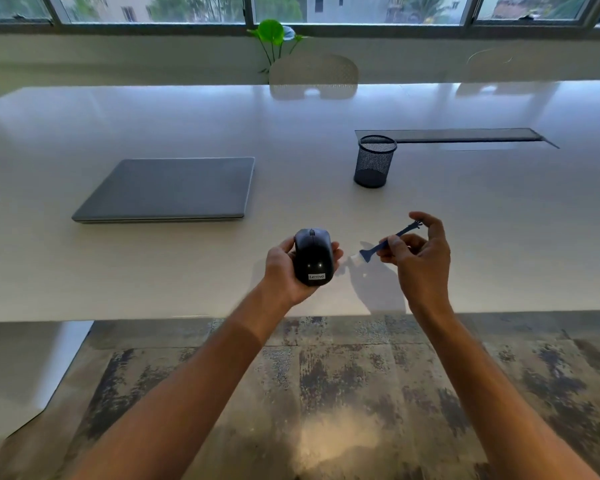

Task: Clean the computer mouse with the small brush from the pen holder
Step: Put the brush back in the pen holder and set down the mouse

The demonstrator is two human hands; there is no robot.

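Note:
My left hand (283,271) cradles a black computer mouse (313,258) from below, lifted just above the white table near its front edge, its label facing me. My right hand (421,254) pinches a small blue brush (388,242) by the middle of its handle. The pale bristles point left toward the mouse and stop a short gap from it. The black mesh pen holder (374,161) stands upright farther back on the table, with nothing seen sticking out of it.
A closed grey laptop (167,190) lies at the left on the white table (84,271). A long cable slot (465,136) runs behind the pen holder. Chairs (313,76) and a green plant (274,36) stand beyond the far edge.

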